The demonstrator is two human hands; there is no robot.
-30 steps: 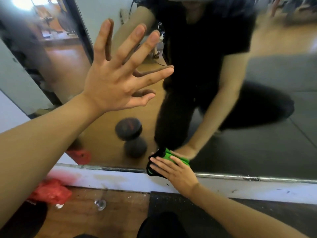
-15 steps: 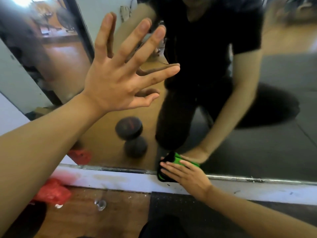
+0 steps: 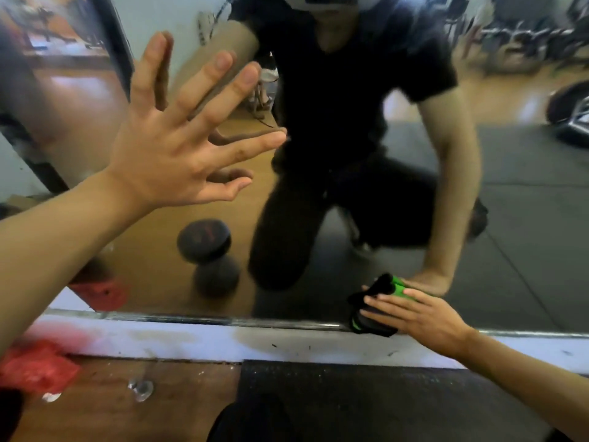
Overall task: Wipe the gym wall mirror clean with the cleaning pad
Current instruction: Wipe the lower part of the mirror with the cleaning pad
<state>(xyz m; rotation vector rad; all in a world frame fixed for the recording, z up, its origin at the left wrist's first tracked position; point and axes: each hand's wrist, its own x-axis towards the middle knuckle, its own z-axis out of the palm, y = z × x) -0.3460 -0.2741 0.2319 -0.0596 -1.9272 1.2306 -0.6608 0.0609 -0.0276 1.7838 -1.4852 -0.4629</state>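
The gym wall mirror point(image 3: 526, 218) fills most of the view, its metal bottom edge running across the lower part of the frame above a white painted wall strip point(image 3: 191, 341). In the glass a crouching person in dark clothes is reflected, along with a dark dumbbell point(image 3: 208, 255) standing on end on a wooden floor. Below the strip, wooden flooring point(image 3: 127, 409) lies to the left and a black rubber mat point(image 3: 366, 400) to the right. The left hand point(image 3: 165, 154) is raised against the upper left part of the mirror with all fingers spread and straight, holding nothing; the fingertips meet their reflections, so they seem to touch the glass, though motion blur makes that hard to confirm. The right hand point(image 3: 424, 317) presses flat, with straight fingers, on the cleaning pad point(image 3: 379, 303), a black and green pad lying against the glass at the mirror's bottom edge, right of centre, its lower part overlapping the metal trim. A crumpled red bag point(image 3: 35, 368) lies by the left edge of the wooden flooring, and a small clear glass-like object point(image 3: 141, 388) sits on the wood to its right.
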